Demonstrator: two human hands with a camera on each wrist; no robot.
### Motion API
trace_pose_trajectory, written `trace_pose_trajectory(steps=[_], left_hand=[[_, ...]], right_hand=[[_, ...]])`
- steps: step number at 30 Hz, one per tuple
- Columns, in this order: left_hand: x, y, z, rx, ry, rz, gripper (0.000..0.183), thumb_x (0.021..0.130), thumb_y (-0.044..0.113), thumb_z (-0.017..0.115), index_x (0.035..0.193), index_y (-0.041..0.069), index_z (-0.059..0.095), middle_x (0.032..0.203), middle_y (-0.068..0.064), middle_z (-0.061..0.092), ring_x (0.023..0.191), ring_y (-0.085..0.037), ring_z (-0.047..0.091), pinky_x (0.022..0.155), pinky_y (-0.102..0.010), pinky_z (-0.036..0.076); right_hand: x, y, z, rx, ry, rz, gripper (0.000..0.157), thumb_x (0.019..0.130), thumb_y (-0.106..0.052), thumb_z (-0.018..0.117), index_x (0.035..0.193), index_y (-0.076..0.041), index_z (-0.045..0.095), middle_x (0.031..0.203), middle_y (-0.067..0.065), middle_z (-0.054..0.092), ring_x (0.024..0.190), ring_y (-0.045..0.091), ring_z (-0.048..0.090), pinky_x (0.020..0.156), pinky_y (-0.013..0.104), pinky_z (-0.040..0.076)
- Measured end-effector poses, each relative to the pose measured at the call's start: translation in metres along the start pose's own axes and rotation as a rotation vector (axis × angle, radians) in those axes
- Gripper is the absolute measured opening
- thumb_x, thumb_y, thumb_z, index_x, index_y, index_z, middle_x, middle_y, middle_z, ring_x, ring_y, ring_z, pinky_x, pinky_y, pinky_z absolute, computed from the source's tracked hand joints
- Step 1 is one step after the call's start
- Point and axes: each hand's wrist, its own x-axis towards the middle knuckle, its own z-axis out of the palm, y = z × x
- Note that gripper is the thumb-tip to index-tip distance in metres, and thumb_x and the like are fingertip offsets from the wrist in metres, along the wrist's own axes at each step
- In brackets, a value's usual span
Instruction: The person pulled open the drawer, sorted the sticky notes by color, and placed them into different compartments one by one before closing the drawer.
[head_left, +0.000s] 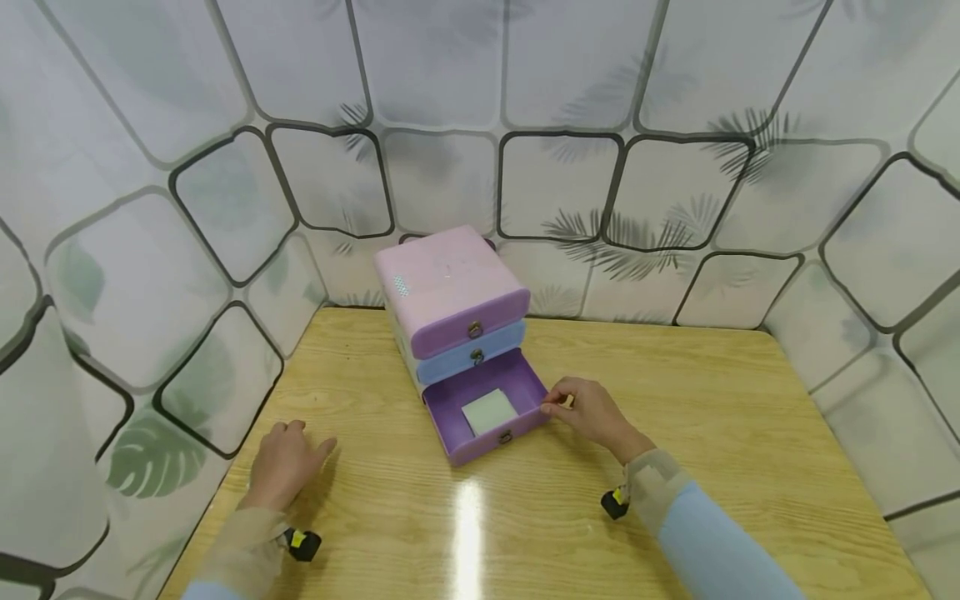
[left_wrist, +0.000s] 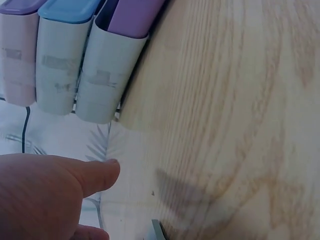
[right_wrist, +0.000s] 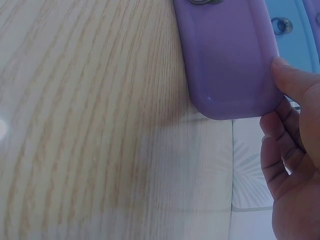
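A small three-tier drawer unit (head_left: 457, 271) with a pink top stands on the table. Its bottom purple drawer (head_left: 442, 417) is pulled out, and a pale square pad (head_left: 489, 412) lies inside. My right hand (head_left: 592, 410) pinches the drawer's right front corner. In the right wrist view, the thumb (right_wrist: 295, 80) lies on the top edge of the purple drawer front (right_wrist: 230, 65), with the fingers curled by its side. Left of the unit, my left hand (head_left: 285, 462) is held low over the table with nothing in it, thumb (left_wrist: 100, 175) extended.
Above the extended drawer, the blue drawer (head_left: 471, 350) and the upper purple drawer (head_left: 472, 323) are closed, each with a metal ring pull. The wooden table (head_left: 720, 417) is bordered by patterned walls (head_left: 442, 183) behind and at both sides.
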Motion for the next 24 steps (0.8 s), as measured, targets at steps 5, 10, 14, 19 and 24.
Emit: trace_pose_trajectory(steps=[5, 10, 14, 19, 24], left_hand=[[-0.003, -0.007, 0.003, 0.022, -0.077, -0.030, 0.082, 0.088, 0.052, 0.062, 0.120, -0.022, 0.046, 0.105, -0.038, 0.050, 0.092, -0.051, 0.052, 0.071, -0.056, 0.046], [-0.006, -0.012, 0.006, 0.047, -0.094, -0.070, 0.089, 0.086, 0.058, 0.061, 0.121, -0.023, 0.046, 0.107, -0.039, 0.048, 0.095, -0.053, 0.049, 0.071, -0.058, 0.046], [-0.008, -0.016, 0.006, 0.055, -0.085, -0.101, 0.090, 0.086, 0.059, 0.061, 0.121, -0.023, 0.045, 0.109, -0.041, 0.045, 0.100, -0.057, 0.045, 0.073, -0.060, 0.045], [-0.010, -0.023, 0.005, 0.069, -0.079, -0.151, 0.089, 0.084, 0.059, 0.062, 0.114, -0.023, 0.047, 0.106, -0.039, 0.044, 0.100, -0.056, 0.044, 0.065, -0.057, 0.047], [-0.011, -0.030, 0.003, 0.091, -0.099, -0.197, 0.090, 0.082, 0.064, 0.062, 0.107, -0.022, 0.050, 0.103, -0.040, 0.045, 0.097, -0.057, 0.045, 0.058, -0.054, 0.047]], right_hand=[[0.000, -0.001, 0.000, -0.002, -0.003, -0.002, 0.010, 0.087, -0.032, 0.071, 0.086, -0.022, 0.071, 0.087, -0.014, 0.064, 0.079, 0.006, 0.059, 0.064, 0.027, 0.050], [0.000, -0.002, 0.000, 0.001, -0.002, -0.002, 0.010, 0.087, -0.033, 0.071, 0.086, -0.022, 0.071, 0.087, -0.014, 0.064, 0.080, 0.007, 0.059, 0.065, 0.027, 0.050], [0.000, -0.002, 0.001, -0.003, 0.001, -0.003, 0.009, 0.087, -0.032, 0.071, 0.085, -0.023, 0.071, 0.087, -0.014, 0.064, 0.080, 0.006, 0.059, 0.064, 0.027, 0.050], [0.000, 0.000, 0.001, -0.004, 0.004, -0.005, 0.010, 0.087, -0.033, 0.071, 0.085, -0.024, 0.071, 0.087, -0.014, 0.064, 0.079, 0.006, 0.059, 0.064, 0.027, 0.050], [-0.001, 0.001, 0.001, 0.002, 0.005, -0.007, 0.015, 0.087, -0.036, 0.069, 0.086, -0.021, 0.072, 0.087, -0.014, 0.064, 0.078, 0.006, 0.059, 0.064, 0.027, 0.050]])
